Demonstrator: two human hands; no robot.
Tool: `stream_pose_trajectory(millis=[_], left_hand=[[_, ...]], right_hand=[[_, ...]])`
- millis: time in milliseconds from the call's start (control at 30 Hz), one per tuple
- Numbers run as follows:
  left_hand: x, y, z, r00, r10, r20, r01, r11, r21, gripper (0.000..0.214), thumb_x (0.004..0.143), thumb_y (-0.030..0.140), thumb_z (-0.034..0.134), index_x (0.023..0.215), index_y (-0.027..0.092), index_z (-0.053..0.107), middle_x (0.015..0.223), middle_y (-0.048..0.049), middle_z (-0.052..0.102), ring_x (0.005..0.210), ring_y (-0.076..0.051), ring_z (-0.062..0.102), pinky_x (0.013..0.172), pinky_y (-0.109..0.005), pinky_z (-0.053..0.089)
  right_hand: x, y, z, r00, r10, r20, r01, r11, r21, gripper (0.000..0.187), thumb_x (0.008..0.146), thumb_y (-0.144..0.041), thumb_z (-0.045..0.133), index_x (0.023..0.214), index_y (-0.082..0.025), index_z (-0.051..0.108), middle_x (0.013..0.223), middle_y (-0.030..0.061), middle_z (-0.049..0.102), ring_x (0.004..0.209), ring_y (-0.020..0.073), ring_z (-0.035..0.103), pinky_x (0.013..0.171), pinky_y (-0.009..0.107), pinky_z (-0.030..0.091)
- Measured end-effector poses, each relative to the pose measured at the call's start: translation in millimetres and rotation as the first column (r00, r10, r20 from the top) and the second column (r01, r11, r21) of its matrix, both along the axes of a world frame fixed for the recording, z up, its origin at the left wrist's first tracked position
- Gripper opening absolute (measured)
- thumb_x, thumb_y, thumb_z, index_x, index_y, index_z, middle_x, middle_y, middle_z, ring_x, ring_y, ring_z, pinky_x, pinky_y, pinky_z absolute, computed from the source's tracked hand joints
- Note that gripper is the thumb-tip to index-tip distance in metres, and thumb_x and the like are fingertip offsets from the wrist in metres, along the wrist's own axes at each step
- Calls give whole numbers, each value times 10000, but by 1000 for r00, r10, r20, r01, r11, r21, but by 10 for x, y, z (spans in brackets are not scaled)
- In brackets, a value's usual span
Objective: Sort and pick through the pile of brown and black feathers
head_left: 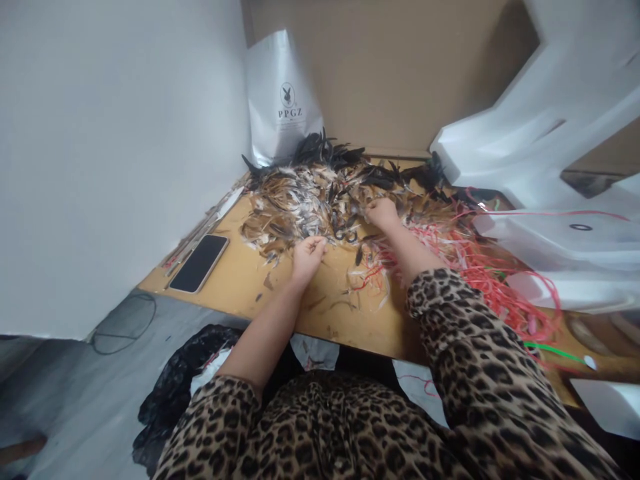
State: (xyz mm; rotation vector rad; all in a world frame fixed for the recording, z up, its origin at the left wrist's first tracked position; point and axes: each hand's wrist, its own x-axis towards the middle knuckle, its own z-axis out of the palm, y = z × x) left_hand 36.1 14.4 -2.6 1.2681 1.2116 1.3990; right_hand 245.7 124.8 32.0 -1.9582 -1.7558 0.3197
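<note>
A loose pile of brown, white and black feathers spreads over the back of the wooden table. At the pile's front edge, my left hand has thumb and fingers pinched together; whatever is between them is too small to name. Farther back and to the right, my right hand reaches in among the feathers with its fingers closed. Its fingertips blend into the pile, so what they hold is unclear. A tangle of red and pink strips lies beside my right forearm.
A black-screened phone lies at the table's left side. Behind the feathers stands a silver-white bag. White foam-like pieces crowd the right. A black plastic bag is on the floor at left, near a cable.
</note>
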Motion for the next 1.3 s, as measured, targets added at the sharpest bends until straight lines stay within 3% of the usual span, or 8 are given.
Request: stream_pose_trajectory(millis=[100,167,367,467,600,900,1067,1300], left_hand=[[0,10,-15,1000,-15,-9,15,1000,15,221,714,342,591,790,138,627,592,-7,592,455,-66,457,447,-188,371],[-2,15,-24,1000,-15,-19,15,1000,18,220,719,340,584,794,137,627,595,-7,592,456,-69,460,449,-192,373],[-12,4,-13,998,-15,-57,17,999,28,199,724,320,574,779,137,627,592,-9,589,460,-70,461,452,-192,377],[-14,2,-13,998,-18,-56,20,999,32,193,721,319,577,771,140,629,585,-8,588,467,-72,465,452,-188,374],[-12,5,-19,998,-23,-65,26,999,35,205,722,332,577,774,140,628,585,-6,588,452,-71,455,449,-196,376],[-11,-3,1,998,-29,-55,30,999,17,212,729,333,569,788,136,621,589,-6,581,455,-72,453,453,-199,373],[-14,1,1,999,-8,-51,10,999,31,214,725,333,574,792,137,627,593,-9,590,459,-74,454,463,-203,364],[-33,15,-23,998,-4,-55,7,999,46,223,727,343,571,795,138,628,599,-7,592,480,-76,472,481,-200,375]], right_hand=[[131,65,-58,929,-50,-367,22,997,-80,181,689,-221,532,740,-112,667,573,85,644,526,181,602,522,281,485],[182,106,-95,907,-95,-410,49,991,-121,153,689,-202,539,736,-119,659,522,80,621,477,178,584,474,283,475],[204,151,-106,994,-93,-61,86,990,-113,208,715,-262,541,711,-108,682,670,160,661,769,248,652,667,291,489],[167,90,-77,987,-88,137,101,991,-91,275,698,-288,563,826,-80,689,858,219,667,882,275,633,744,313,472],[86,-39,-57,972,-74,223,94,992,-81,317,674,-248,585,944,-103,664,949,218,655,913,277,618,774,352,458],[70,-93,47,999,17,51,-21,997,76,204,688,-210,517,820,-167,667,812,75,686,775,178,629,736,245,450],[66,-116,51,984,180,-19,-179,984,9,238,692,-218,514,844,-145,682,690,39,675,651,134,610,681,208,447],[81,-124,-20,991,96,-93,-97,995,-9,304,669,-167,523,916,-112,693,734,39,685,687,135,607,692,206,447]])
